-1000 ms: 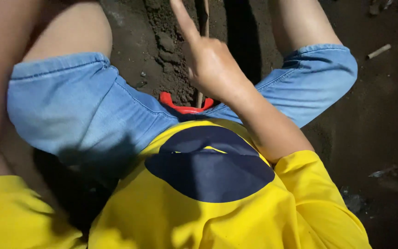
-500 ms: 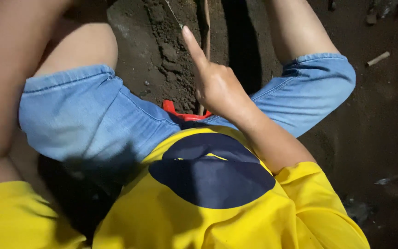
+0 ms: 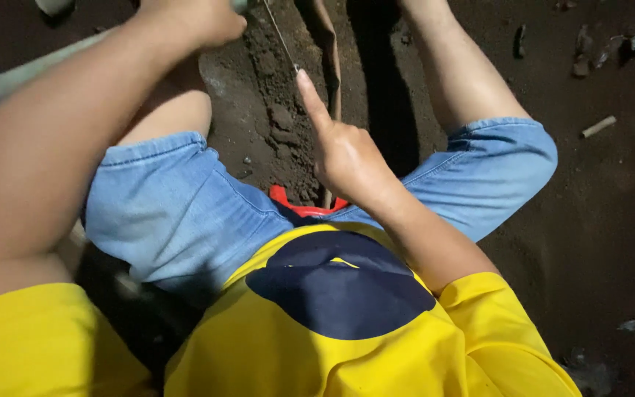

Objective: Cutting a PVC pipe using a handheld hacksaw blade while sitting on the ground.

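Stretching a thin string (image 3: 282, 37) over loose soil (image 3: 273, 110): right hand (image 3: 347, 158) guides it, index finger extended; left hand (image 3: 196, 18) clenched (contents unclear). Next needs steady tension.

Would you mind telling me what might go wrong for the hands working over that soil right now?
1. The right hand has its index fingertip against a thin taut string; pressing harder might shift it or cut the skin.
2. The left hand grips something at the frame's top edge, barely visible, so a slip could go unnoticed.
3. Loose soil clods might crumble.

L hand (image 3: 192, 18) now in view up top, R hand (image 3: 347, 158) shifted left
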